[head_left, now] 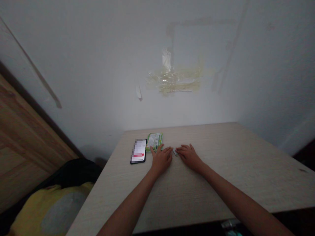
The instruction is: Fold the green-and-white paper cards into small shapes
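Observation:
My left hand [161, 161] rests low over the table, its outer fingers spread beside a green-and-white packet [154, 141]. Its thumb and index finger are pinched at one end of a small thin pale piece [175, 151]. From the other side, my right hand [190, 157] has its thumb and fingertips closed at the same piece, with the outer fingers raised apart. The piece is too small and dim for its kind to show, and my fingertips partly hide it.
A phone [139, 151] with a lit screen lies left of the packet on the light wooden table [221, 186]. Behind stands a white wall [98, 65] with tape remains. Left of the table are a yellow-and-grey soft item [54, 209] and a wooden panel [24, 141].

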A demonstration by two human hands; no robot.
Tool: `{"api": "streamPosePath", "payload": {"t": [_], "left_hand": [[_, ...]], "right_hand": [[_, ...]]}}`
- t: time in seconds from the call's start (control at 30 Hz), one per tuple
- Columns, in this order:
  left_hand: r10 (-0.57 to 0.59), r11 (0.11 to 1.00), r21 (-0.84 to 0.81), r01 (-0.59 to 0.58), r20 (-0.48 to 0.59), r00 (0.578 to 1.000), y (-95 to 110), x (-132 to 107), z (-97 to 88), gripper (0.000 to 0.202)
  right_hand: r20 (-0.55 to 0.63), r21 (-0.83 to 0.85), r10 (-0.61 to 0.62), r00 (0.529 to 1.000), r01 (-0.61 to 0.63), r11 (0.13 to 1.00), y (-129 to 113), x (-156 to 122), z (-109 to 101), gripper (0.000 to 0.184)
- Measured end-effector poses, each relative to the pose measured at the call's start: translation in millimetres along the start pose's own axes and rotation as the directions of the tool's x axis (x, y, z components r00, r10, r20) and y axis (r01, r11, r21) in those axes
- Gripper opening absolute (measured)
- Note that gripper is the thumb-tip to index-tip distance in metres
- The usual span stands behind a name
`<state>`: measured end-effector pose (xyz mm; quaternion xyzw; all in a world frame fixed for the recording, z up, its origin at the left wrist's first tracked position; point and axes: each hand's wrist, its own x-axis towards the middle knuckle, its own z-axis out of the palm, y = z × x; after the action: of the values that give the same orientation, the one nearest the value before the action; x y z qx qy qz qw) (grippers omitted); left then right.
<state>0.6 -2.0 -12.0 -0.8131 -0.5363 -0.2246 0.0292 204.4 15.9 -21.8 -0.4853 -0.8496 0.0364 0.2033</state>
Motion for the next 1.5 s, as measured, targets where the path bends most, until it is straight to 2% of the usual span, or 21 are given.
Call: {"api": "streamPosePath", "payload": {"t": [0.17, 0.27, 0.47, 0.7, 0.83, 1.13, 1.37, 1.5], "left_hand": [[0.031, 0.999, -0.021, -0.031, -0.035, 0.999, 3, 0, -5.5, 0.032], [0.052, 0.998, -0.043, -0.053, -0.019, 0.998, 4, 0, -6.8, 0.028], [0.085, 0.994, -0.075, -0.083, 0.022, 0.996, 3, 0, -4.8, 0.031], [0.137, 0.99, -0.039, -0.135, 0.066, 0.988, -1, 1, -5.6, 0.031], [0.154, 0.988, -0.031, -0.152, 0.06, 0.986, -3, 1, -2.9, 0.032], [0.121, 0.988, -0.1, -0.116, 0.052, 0.991, -9, 1, 2.9, 0.03], [0.202, 0.979, -0.041, -0.201, 0.02, 0.979, -3, -1, -1.1, 0.031], [0.217, 0.975, -0.05, -0.215, 0.042, 0.975, -5, 1, -2.1, 0.031]], "right_hand": [[0.005, 0.015, 0.001, 1.0, -0.001, 1.0, 1, 0, 1, 0.035], [0.002, 0.025, 0.007, 1.0, -0.007, 1.0, 2, 0, 1, 0.034], [0.0, 0.063, 0.022, 1.0, -0.022, 0.998, 2, 0, 1, 0.033], [0.011, 0.052, 0.034, 0.999, -0.034, 0.998, 5, 1, 3, 0.034], [0.019, 0.047, 0.043, 0.999, -0.044, 0.998, 4, 1, 2, 0.034], [0.014, 0.064, 0.038, 0.999, -0.038, 0.997, 7, 2, 6, 0.034], [0.015, 0.092, 0.03, 0.999, -0.031, 0.995, 4, 1, 2, 0.033], [0.01, 0.086, 0.033, 0.999, -0.034, 0.996, 4, 0, 2, 0.033]]}}
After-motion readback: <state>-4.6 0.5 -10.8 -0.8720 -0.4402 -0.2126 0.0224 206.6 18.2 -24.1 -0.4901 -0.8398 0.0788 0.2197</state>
